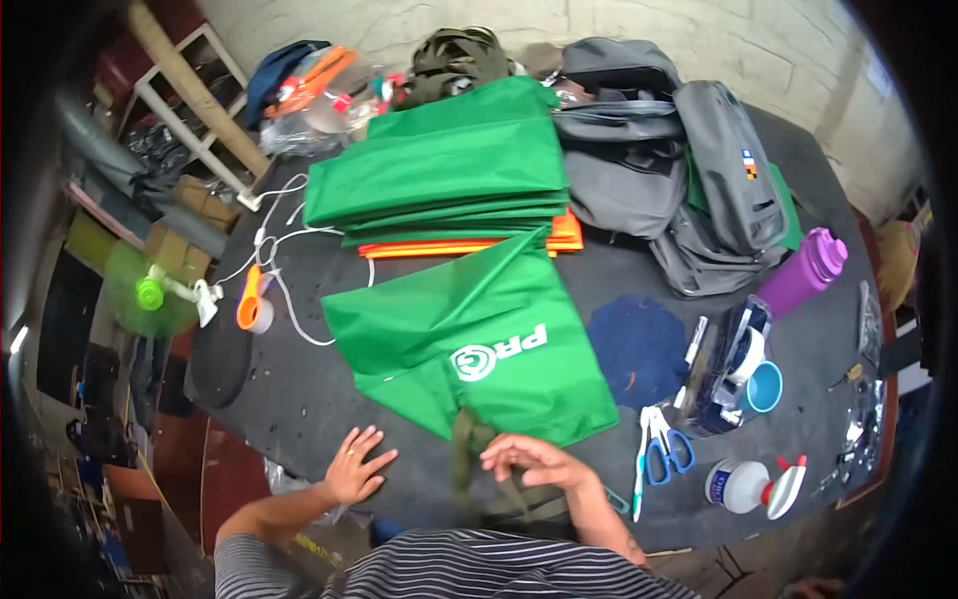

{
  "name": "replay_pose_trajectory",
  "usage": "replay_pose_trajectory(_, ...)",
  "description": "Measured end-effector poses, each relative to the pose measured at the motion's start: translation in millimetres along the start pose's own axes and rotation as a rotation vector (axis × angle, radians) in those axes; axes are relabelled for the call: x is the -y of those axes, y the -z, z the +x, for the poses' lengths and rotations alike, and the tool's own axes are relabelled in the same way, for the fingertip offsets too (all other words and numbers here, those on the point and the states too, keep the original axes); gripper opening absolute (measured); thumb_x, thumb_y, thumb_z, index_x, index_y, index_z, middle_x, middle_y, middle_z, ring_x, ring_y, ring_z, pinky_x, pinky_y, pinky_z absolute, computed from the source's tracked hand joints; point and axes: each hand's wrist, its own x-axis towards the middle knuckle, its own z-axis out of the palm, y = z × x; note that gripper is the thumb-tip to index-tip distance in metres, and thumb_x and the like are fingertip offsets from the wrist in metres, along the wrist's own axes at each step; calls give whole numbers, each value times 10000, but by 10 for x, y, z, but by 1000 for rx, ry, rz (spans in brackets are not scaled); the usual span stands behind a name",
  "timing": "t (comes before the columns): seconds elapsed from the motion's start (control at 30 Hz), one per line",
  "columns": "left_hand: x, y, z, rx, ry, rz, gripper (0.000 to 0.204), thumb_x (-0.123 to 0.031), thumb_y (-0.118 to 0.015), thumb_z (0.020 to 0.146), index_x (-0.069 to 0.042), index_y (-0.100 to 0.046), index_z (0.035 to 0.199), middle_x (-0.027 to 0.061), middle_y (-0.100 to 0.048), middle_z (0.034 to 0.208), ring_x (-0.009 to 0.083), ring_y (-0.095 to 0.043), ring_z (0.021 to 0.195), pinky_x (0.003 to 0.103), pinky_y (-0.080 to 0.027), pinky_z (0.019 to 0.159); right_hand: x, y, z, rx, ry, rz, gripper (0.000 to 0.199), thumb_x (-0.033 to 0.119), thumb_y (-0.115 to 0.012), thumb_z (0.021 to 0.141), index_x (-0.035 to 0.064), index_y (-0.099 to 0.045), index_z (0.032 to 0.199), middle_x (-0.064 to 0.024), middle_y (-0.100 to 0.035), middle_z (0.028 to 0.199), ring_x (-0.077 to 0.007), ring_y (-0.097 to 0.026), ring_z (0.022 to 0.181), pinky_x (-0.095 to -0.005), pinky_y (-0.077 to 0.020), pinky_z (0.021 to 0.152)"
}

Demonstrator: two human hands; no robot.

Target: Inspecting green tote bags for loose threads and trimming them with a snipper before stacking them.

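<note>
A green fabric bag (479, 339) with a white print lies on the dark table in front of me, its top slanting toward the left. My left hand (359, 467) rests palm down on the tabletop left of the bag's near edge, fingers spread, holding nothing. At the bag's near edge, my right hand (537, 462) has its fingers bent around an olive webbing strap (464, 454). This strap is blurred; part of it hangs left of the fingers, and part shows below them. The exact grip is partly hidden.
Behind lie stacked green fabric (439, 170), orange pieces (429, 248) and grey backpacks (629, 190). On the right are a purple bottle (803, 270), blue-handled scissors (667, 449), a spray bottle (743, 486) and a teal cup (764, 387). An orange-and-white tape roll (254, 304) and a green fan (150, 293) are left.
</note>
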Motion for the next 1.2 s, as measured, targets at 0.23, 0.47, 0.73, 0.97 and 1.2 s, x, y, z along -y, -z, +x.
replay_pose_trajectory(0.23,118,-4,209,-2,-35,2,536,-260,-569,807,-190,-516,1336,194,-396,1402,380,-327,1341,557,-217,1102,-112,18,64,58,-32,-2,633,232,-703,822,-29,-425,1327,-94,-513,1197,-153,-507,970,-302,-392,890)
replay_pose_trajectory(0.47,97,-85,157,-84,-41,-22,513,-220,-583,802,-183,-543,1312,181,-402,1396,374,-360,1324,548,-224,1102,-47,1,116,-6,-160,-81,614,261,-704,833,-19,-444,1314,-88,-562,1135,-120,-536,910,-262,-419,839)
replay_pose_trajectory(0.73,90,-60,194,-140,-27,-47,473,-222,-570,843,-185,-539,1313,162,-442,1363,337,-374,1315,520,-238,1101,-58,-78,40,-229,-102,-117,677,338,-727,773,-75,-472,1245,-163,-609,1066,-192,-613,833,-302,-475,765)
replay_pose_trajectory(0.97,118,-61,185,-148,-9,-131,468,-274,-590,864,-193,-533,1321,145,-448,1366,313,-379,1315,514,-241,1096,103,-491,-191,-487,308,-159,611,383,-707,764,-88,-520,1106,-193,-628,927,-250,-623,698,-325,-508,612)
replay_pose_trajectory(1.2,156,-67,169,-146,-3,-152,468,-275,-585,870,-196,-528,1328,132,-441,1372,292,-353,1332,500,-230,1099,346,-1030,-583,-1424,-725,-1848,277,143,-721,738,19,-565,930,-136,-598,818,-300,-605,746,-391,-480,686)
